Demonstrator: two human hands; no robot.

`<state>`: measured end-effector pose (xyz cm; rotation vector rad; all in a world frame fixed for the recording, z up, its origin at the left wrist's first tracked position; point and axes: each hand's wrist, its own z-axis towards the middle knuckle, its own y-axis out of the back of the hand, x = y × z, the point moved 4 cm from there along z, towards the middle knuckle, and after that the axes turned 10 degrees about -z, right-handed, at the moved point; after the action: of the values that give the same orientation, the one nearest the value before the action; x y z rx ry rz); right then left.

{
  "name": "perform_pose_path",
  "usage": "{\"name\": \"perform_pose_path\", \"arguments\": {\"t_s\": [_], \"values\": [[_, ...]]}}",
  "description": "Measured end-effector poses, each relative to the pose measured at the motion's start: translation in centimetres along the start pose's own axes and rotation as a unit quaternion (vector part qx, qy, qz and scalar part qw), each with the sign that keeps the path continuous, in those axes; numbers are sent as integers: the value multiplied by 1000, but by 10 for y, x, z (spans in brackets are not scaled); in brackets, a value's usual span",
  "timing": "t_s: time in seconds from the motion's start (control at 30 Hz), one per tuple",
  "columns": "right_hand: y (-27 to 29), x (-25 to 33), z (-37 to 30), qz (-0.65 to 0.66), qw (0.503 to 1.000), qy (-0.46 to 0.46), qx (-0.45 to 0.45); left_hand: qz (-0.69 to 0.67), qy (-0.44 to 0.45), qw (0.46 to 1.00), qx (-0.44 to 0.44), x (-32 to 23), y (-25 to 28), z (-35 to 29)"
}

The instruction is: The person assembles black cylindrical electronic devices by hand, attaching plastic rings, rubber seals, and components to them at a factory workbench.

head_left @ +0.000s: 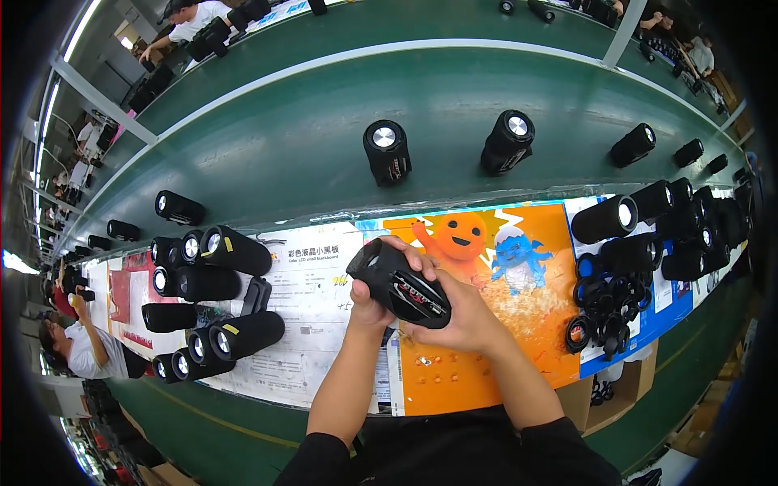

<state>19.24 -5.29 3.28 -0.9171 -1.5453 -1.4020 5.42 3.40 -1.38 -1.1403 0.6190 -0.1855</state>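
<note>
Between my two hands, above the work table, I hold a black cylindrical speaker, tilted, with a printed panel on its side facing up. My left hand is closed round its near-left side, the thumb pressed against it. Round the right end curls my right hand, its fingers reaching over the far side. Below the speaker lies an orange board with cartoon figures, beside a white printed sheet. Part of the speaker is hidden by my fingers.
Several black speakers lie grouped at the left; more speakers are piled at the right near black rings. A green conveyor belt beyond the table carries spaced speakers. A cardboard box stands below right. A person sits at the left.
</note>
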Motion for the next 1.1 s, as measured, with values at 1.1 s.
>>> {"name": "perform_pose_path", "arguments": {"t_s": [1.1], "values": [[0,-19,-23,23,997,31,-65,70,54,996,-10,20,-12,-3]]}}
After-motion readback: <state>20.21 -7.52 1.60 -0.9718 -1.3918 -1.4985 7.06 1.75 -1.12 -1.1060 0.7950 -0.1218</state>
